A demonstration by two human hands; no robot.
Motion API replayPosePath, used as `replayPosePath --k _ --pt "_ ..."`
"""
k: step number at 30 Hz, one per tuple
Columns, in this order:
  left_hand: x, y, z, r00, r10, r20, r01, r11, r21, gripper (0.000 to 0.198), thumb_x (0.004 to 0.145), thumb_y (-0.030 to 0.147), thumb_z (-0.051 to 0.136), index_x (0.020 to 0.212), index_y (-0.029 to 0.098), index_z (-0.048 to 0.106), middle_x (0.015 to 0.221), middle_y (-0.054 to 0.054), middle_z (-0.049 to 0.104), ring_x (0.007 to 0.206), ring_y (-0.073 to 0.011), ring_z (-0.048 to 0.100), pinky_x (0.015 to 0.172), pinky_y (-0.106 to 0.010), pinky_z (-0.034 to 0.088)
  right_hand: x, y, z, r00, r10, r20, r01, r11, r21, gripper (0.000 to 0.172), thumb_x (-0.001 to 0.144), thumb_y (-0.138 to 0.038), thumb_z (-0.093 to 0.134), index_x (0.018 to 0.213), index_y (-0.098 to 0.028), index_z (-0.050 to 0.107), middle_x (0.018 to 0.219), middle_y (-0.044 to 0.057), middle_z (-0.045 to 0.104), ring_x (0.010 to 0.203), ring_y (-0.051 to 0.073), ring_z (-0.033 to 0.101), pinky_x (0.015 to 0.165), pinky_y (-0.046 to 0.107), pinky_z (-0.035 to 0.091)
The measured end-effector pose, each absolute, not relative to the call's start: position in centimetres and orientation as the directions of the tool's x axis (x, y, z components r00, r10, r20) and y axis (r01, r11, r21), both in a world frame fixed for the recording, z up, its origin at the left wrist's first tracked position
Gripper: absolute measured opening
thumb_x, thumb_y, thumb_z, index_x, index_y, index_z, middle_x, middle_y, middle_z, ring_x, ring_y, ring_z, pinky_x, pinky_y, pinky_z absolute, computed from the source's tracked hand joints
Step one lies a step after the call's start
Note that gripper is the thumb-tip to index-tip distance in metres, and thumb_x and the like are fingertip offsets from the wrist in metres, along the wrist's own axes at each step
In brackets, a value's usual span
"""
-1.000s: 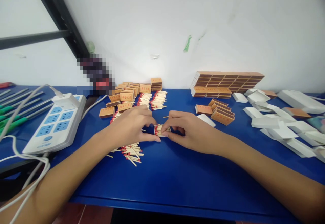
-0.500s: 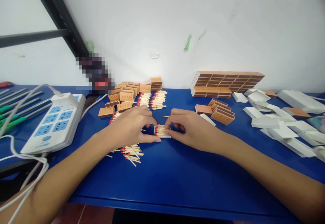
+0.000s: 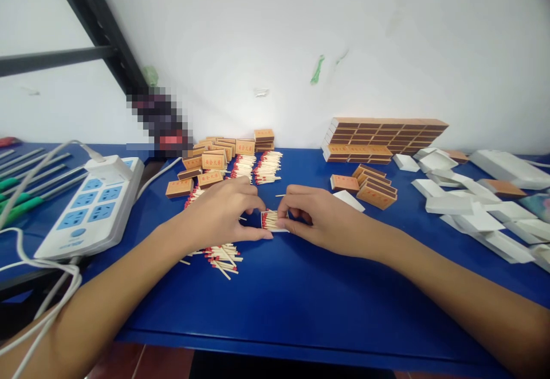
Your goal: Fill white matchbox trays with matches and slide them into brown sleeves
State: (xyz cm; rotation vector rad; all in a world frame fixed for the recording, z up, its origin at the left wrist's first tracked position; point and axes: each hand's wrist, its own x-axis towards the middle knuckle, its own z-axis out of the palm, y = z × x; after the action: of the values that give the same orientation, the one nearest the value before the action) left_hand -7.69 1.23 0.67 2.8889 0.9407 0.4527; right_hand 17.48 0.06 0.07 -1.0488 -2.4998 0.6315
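A small white matchbox tray full of red-tipped matches lies on the blue table between my hands. My left hand curls round the tray's left end, its thumb at the near side and its fingers at the far side. With thumb and fingertips pinched, my right hand holds the matches at the tray's right end. That hand hides part of the tray. One loose match shows just above the right fingers. A pile of matches spreads beside and under my left forearm.
Behind my left hand sit orange matchboxes and more matches. Stacked matchboxes line the wall, with several more boxes before them. White empty trays are scattered right. A power strip with cables lies left.
My right fingertips have shifted very slightly left over the matches in the tray. My left hand keeps its place at the tray's left end.
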Motion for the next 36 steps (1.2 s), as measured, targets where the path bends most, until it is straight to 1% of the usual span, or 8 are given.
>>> replayPosePath --k 6,10,16,21,25,30,33,36 --pt "-7.75 1.18 0.82 0.769 0.590 0.247 0.565 -0.807 0.171 0.041 0.089 0.058 0.080 0.099 0.017 0.080 0.079 -0.004 0.066 0.081 -0.0215 0.060 0.072 -0.033 0.042 17.33 0.07 -0.15 -0.640 0.749 0.174 0.581 0.619 -0.528 0.006 0.097 -0.022 0.068 0.093 -0.020 0.071 0.087 0.000 0.057 0.072 0.012 0.052 0.067 0.027 0.038" --pt "-7.69 1.17 0.74 0.767 0.594 0.245 0.569 -0.805 0.169 0.042 0.089 0.058 0.079 0.099 0.018 0.081 0.079 -0.004 0.066 0.081 -0.0213 0.060 0.072 -0.034 0.042 17.43 -0.08 0.08 -0.645 0.749 0.154 0.594 0.618 -0.515 0.007 0.096 -0.022 0.067 0.090 -0.020 0.070 0.086 0.000 0.057 0.070 0.012 0.051 0.065 0.027 0.037" --pt "-7.67 1.08 0.82 0.765 0.597 0.242 0.571 -0.802 0.176 0.042 0.090 0.059 0.078 0.098 0.018 0.080 0.079 -0.004 0.066 0.081 -0.0215 0.060 0.072 -0.034 0.042 17.42 -0.14 0.14 -0.653 0.745 0.132 0.593 0.613 -0.522 0.014 0.100 -0.026 0.063 0.089 -0.019 0.069 0.085 0.000 0.058 0.069 0.012 0.050 0.064 0.028 0.036" --pt "-7.71 1.08 0.84 0.767 0.601 0.225 0.571 -0.799 0.188 0.041 0.091 0.058 0.078 0.098 0.018 0.080 0.078 -0.003 0.066 0.081 -0.0213 0.060 0.071 -0.034 0.042 17.46 0.18 -0.32 -0.635 0.752 0.179 0.592 0.622 -0.512 0.010 0.098 -0.025 0.067 0.089 -0.019 0.067 0.087 0.001 0.058 0.072 0.013 0.052 0.065 0.027 0.037" --pt "-7.66 1.05 0.87 0.768 0.595 0.235 0.568 -0.803 0.178 0.043 0.091 0.059 0.078 0.099 0.017 0.080 0.078 -0.003 0.065 0.081 -0.0213 0.060 0.072 -0.034 0.042 17.56 0.36 -0.42 -0.617 0.749 0.243 0.581 0.641 -0.501 0.005 0.099 -0.022 0.064 0.097 -0.020 0.069 0.087 0.001 0.058 0.074 0.014 0.053 0.066 0.028 0.038" --pt "-7.76 0.93 0.99 0.763 0.607 0.222 0.585 -0.795 0.162 0.041 0.091 0.058 0.078 0.096 0.017 0.079 0.079 -0.004 0.065 0.080 -0.0212 0.059 0.071 -0.033 0.040 17.58 0.24 -0.55 -0.658 0.705 0.265 0.514 0.677 -0.528 0.024 0.101 -0.017 0.059 0.117 -0.023 0.076 0.092 0.002 0.057 0.072 0.013 0.054 0.066 0.027 0.040" --pt "-7.82 0.98 0.91 0.767 0.602 0.220 0.583 -0.798 0.152 0.042 0.090 0.058 0.078 0.098 0.017 0.080 0.080 -0.004 0.065 0.083 -0.0220 0.060 0.073 -0.034 0.041 17.53 0.14 -0.64 -0.686 0.680 0.259 0.496 0.698 -0.516 0.027 0.101 -0.014 0.057 0.113 -0.023 0.079 0.092 0.003 0.057 0.074 0.013 0.054 0.068 0.027 0.041" --pt "-7.80 1.02 0.88 0.765 0.606 0.218 0.587 -0.795 0.153 0.043 0.090 0.059 0.077 0.098 0.017 0.080 0.080 -0.004 0.065 0.083 -0.0218 0.060 0.073 -0.034 0.041 17.53 0.19 -0.69 -0.671 0.696 0.255 0.506 0.682 -0.528 0.027 0.100 -0.014 0.058 0.113 -0.023 0.079 0.092 0.003 0.059 0.073 0.013 0.055 0.066 0.027 0.041"
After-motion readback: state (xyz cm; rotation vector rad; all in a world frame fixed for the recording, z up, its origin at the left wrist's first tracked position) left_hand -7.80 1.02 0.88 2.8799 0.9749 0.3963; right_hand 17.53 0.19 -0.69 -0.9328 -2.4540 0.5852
